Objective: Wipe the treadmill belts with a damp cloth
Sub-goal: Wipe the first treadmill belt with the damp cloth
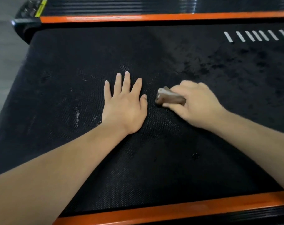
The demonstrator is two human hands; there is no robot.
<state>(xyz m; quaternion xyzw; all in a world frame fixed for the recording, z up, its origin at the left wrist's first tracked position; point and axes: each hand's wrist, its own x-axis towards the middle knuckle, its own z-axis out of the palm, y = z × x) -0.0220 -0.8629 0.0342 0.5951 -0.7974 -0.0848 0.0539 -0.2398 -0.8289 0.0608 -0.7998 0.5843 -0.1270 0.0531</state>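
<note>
We have our left hand (125, 103) flat on the belt (154, 168), fingers straight and spread, gripping nothing. Our right hand (194, 103) is curled round the cloth (169, 97), which it holds bunched and pressed to the belt at 3 o'clock of the left hand, just beside the thumb. To do this stroke well, we judge that the left palm should bear down firmly so the belt does not slide under the rubbing. The cloth would also serve better opened out under flat fingers than wadded in the fist, since a small wad covers only a narrow track. Overlapping passes toward 9 o'clock would reach the pale smears (77, 113) at 8 o'clock of the left hand, which look untouched. The belt is black with a fine dimpled texture and fills most of the view. Toward 2 o'clock it carries darker blotches (219, 62), likely damp from wiping, while the patch around our hands looks drier and greyer. A row of slanted white stripes (258, 35) is printed on it far out at 2 o'clock. An orange rail (154, 17) borders it at 12 o'clock and another at 6 o'clock. The cloth looks brownish with a paler folded edge, though blur hides its weave.
</note>
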